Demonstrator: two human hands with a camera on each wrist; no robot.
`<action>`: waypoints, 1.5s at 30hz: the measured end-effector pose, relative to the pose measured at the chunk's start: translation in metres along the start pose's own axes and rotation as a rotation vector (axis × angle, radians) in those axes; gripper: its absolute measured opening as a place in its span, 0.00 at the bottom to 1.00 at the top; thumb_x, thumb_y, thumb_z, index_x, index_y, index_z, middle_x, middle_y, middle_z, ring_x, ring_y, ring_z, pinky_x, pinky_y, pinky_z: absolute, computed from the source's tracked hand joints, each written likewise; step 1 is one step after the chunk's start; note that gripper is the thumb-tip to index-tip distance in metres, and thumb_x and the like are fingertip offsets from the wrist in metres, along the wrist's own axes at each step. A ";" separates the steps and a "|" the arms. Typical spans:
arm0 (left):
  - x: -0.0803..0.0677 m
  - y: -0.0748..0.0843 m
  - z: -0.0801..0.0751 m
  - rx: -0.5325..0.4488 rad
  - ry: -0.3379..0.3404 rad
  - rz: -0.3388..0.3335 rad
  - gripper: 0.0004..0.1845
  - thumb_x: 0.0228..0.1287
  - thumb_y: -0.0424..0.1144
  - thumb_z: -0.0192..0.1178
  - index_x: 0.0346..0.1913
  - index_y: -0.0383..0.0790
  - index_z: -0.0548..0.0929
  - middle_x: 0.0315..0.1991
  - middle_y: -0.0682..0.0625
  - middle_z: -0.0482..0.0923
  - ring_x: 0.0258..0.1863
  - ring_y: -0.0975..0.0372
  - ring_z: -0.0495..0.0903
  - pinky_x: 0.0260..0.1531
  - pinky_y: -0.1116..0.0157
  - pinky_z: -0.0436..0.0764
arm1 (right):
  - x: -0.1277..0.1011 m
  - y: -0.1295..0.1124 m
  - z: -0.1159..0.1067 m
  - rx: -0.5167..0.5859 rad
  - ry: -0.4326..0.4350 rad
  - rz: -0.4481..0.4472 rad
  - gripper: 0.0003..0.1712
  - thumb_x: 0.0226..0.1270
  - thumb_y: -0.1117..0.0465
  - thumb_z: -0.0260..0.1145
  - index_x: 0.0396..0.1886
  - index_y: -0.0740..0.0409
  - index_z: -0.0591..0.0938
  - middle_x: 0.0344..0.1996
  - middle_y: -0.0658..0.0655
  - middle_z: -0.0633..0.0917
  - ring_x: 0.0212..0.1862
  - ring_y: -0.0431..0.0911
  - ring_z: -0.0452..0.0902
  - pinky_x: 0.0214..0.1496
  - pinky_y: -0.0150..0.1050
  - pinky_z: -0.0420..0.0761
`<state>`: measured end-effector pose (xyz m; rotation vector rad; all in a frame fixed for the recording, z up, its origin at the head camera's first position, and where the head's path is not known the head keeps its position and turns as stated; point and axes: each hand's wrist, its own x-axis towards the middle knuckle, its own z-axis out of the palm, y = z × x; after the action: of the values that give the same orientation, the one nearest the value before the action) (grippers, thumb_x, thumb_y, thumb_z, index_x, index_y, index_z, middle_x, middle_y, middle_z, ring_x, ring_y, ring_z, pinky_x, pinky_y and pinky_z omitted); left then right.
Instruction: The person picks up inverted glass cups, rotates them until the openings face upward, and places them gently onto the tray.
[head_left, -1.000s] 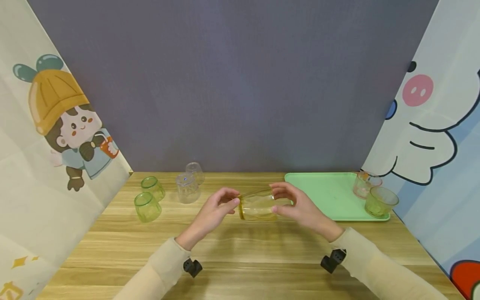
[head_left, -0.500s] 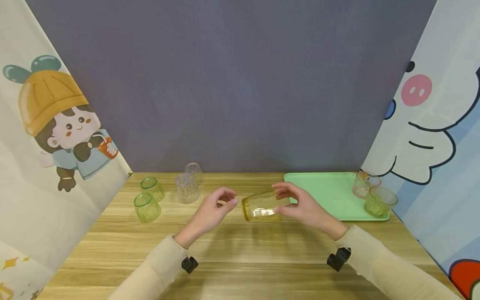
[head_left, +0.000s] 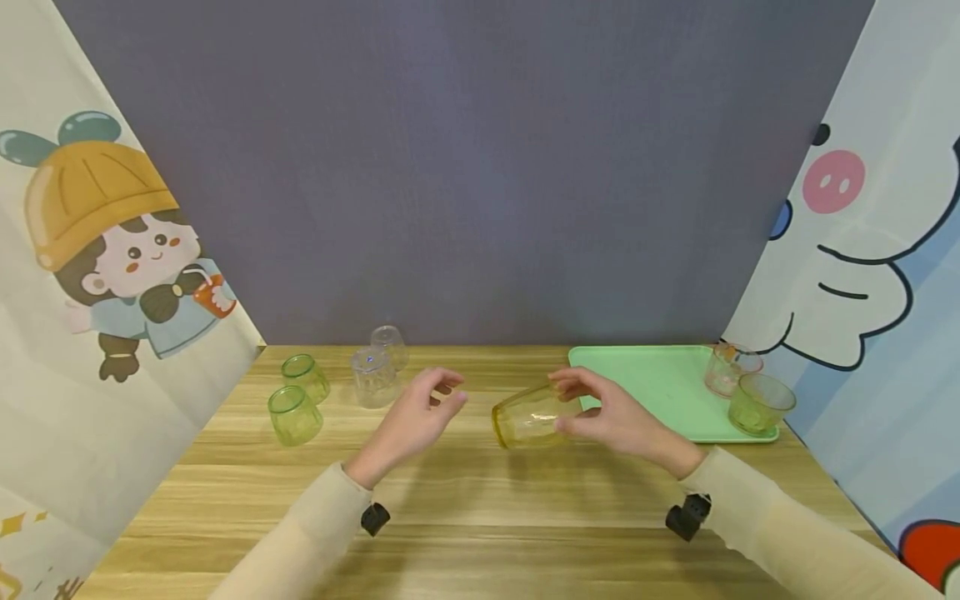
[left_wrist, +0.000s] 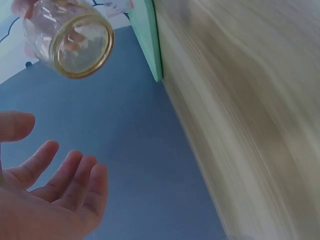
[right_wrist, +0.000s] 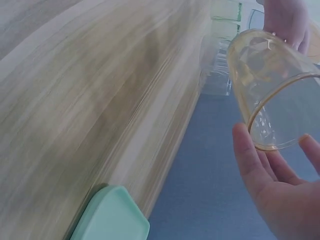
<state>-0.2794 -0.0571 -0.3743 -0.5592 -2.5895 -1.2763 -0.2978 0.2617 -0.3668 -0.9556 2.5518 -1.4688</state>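
One yellow glass [head_left: 528, 417] now held by right hand [head_left: 611, 417] alone, fingers curled round its base, glass tipped sideways above tabletop [head_left: 480, 500] centre. Left hand [head_left: 416, 421] has let go and drawn back toward left edge, fingers loosely spread, holding nothing. Handover looks complete.

Wooden tabletop: two green glasses [head_left: 295, 414], two clear ones [head_left: 373, 377] near far-left corner; green tray [head_left: 660, 392] at far-right corner carrying two glasses [head_left: 759, 402]. Grey backdrop, cartoon curtains at both sides.

A: Where does the head view sit?
B: Above, facing forward and down over the whole bench [head_left: 480, 500], fairly far.
A: And the wrist views?
B: Both close and low, rolled sideways along the wood. All three share the yellow glass [head_left: 528, 417] [left_wrist: 70, 40] [right_wrist: 272, 90].
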 end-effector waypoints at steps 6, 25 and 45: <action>0.003 -0.007 -0.004 0.042 0.011 -0.003 0.16 0.76 0.44 0.59 0.59 0.40 0.80 0.53 0.48 0.78 0.51 0.57 0.76 0.52 0.52 0.79 | -0.002 0.002 -0.004 -0.067 -0.029 0.026 0.34 0.65 0.54 0.75 0.69 0.54 0.74 0.59 0.59 0.78 0.59 0.57 0.74 0.50 0.42 0.84; 0.010 -0.016 -0.012 0.257 0.086 0.083 0.15 0.74 0.42 0.61 0.54 0.36 0.82 0.53 0.44 0.81 0.52 0.51 0.78 0.54 0.51 0.78 | -0.008 -0.009 -0.015 -0.159 -0.080 0.028 0.35 0.61 0.54 0.76 0.66 0.58 0.76 0.57 0.63 0.78 0.57 0.57 0.74 0.44 0.39 0.84; 0.016 -0.023 -0.025 0.432 0.085 0.078 0.16 0.72 0.43 0.61 0.55 0.36 0.83 0.53 0.43 0.81 0.56 0.47 0.78 0.58 0.47 0.76 | -0.009 -0.015 -0.014 -0.284 -0.132 0.060 0.35 0.55 0.53 0.76 0.63 0.55 0.79 0.52 0.56 0.79 0.53 0.54 0.74 0.40 0.38 0.82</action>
<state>-0.3035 -0.0857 -0.3703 -0.5015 -2.6264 -0.6662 -0.2879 0.2711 -0.3494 -0.9595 2.7099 -1.0081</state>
